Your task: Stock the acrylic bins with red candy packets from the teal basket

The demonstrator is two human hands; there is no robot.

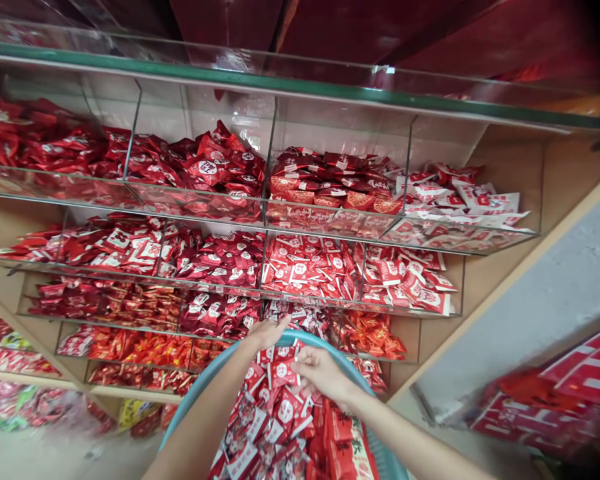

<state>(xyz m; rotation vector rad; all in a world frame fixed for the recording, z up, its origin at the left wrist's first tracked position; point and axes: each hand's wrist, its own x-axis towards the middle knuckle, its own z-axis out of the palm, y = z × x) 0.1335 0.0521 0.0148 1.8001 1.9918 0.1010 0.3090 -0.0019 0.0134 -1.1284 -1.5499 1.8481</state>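
A light-blue plastic basket (184, 415) stands below me, heaped with small red-and-white candy packets (286, 408). Inside its far side my right hand (323, 375) has thumb and fingers pinched at the edge of a red packet with a white round label (281, 373). My left hand (269, 332) is over the far rim, left of my right hand, fingers stretched forward toward the shelves; its palm side is hidden. Darker picture-printed packets (245, 443) lie at the near left of the basket, larger orange-red packets (341, 433) at the near right.
A wooden shelf unit with glass fronts (325, 220) and glass dividers faces me, its compartments holding many red packets (310, 267). A thick glass edge (300, 87) crosses above. Red printed bags (545, 400) lie by the grey wall (545, 267) at right. More bagged packets (35, 407) lie at lower left.
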